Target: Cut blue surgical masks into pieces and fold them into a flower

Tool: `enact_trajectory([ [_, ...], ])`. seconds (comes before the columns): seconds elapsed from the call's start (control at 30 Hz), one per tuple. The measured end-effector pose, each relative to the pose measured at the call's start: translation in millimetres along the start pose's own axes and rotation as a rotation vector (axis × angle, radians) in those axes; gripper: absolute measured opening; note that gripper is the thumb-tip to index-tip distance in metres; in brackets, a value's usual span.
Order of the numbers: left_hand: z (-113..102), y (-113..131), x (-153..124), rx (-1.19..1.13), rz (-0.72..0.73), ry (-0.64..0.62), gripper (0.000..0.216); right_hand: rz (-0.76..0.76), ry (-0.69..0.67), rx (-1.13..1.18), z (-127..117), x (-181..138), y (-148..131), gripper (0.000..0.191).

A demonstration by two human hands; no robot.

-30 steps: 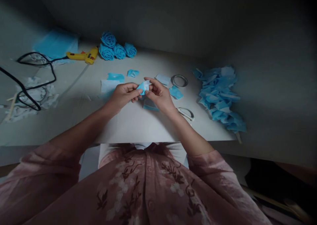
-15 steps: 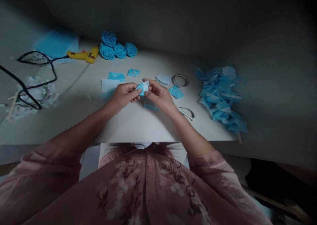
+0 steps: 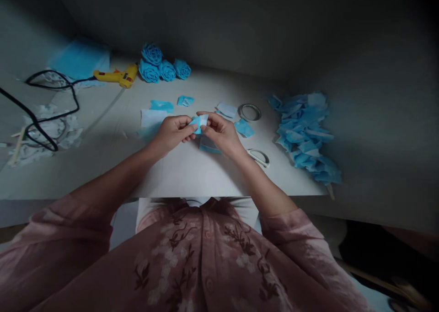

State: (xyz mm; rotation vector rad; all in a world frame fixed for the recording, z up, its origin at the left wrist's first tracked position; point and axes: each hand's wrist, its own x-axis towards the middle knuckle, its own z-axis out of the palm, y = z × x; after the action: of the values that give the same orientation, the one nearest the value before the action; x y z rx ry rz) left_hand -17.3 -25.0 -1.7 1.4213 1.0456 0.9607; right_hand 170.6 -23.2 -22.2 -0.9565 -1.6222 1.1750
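Observation:
Over the middle of the white table [image 3: 185, 170], both my hands pinch one small piece of blue fabric [image 3: 199, 121]. My left hand [image 3: 173, 131] grips its left edge with closed fingers. My right hand [image 3: 219, 131] grips its right side, thumb and fingertips pressed together. Another blue piece [image 3: 207, 146] lies flat on the table just under my right hand. Three finished blue fabric roses [image 3: 163, 66] sit at the far edge.
A yellow glue gun [image 3: 118, 76] with a black cord [image 3: 51, 115] lies far left. A heap of blue fabric pieces [image 3: 305, 136] fills the right side. Scissors [image 3: 259, 157] lie by my right wrist, a wire ring [image 3: 249, 112] beyond. Loose blue scraps [image 3: 161, 106] lie ahead.
My fingers have shifted slightly on the blue piece, drawing a little closer together; the hands stay in the same place.

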Motion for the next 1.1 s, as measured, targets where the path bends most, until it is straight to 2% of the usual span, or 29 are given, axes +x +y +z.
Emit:
enact_trajectory([
  [0.23, 0.0, 4.1, -1.8, -0.094, -0.043, -0.056, 0.026, -0.003, 0.064, -0.031, -4.3, 0.8, -1.5, 0.037],
  [0.4, 0.6, 6.4, -2.0, -0.053, -0.024, -0.068, 0.018, -0.039, 0.069, -0.043, -2.0, 0.7, -0.3, 0.036],
  [0.63, -0.5, 2.2, -0.9, -0.042, -0.019, -0.054, 0.015, -0.011, 0.033, 0.002, 0.2, -2.3, -3.5, 0.047],
  [0.77, -1.5, 3.3, -1.2, -0.072, -0.031, -0.071, 0.016, 0.004, -0.018, 0.009, -8.9, -4.7, -12.5, 0.043],
  [0.97, -0.1, 2.4, -1.1, -0.087, -0.047, -0.075, 0.018, 0.015, 0.049, -0.070, -13.8, -4.3, -17.7, 0.043],
  [1.1, 0.9, 3.0, -2.1, -0.077, -0.045, -0.092, 0.018, -0.063, 0.083, -0.166, -7.1, -3.0, -17.1, 0.026],
])
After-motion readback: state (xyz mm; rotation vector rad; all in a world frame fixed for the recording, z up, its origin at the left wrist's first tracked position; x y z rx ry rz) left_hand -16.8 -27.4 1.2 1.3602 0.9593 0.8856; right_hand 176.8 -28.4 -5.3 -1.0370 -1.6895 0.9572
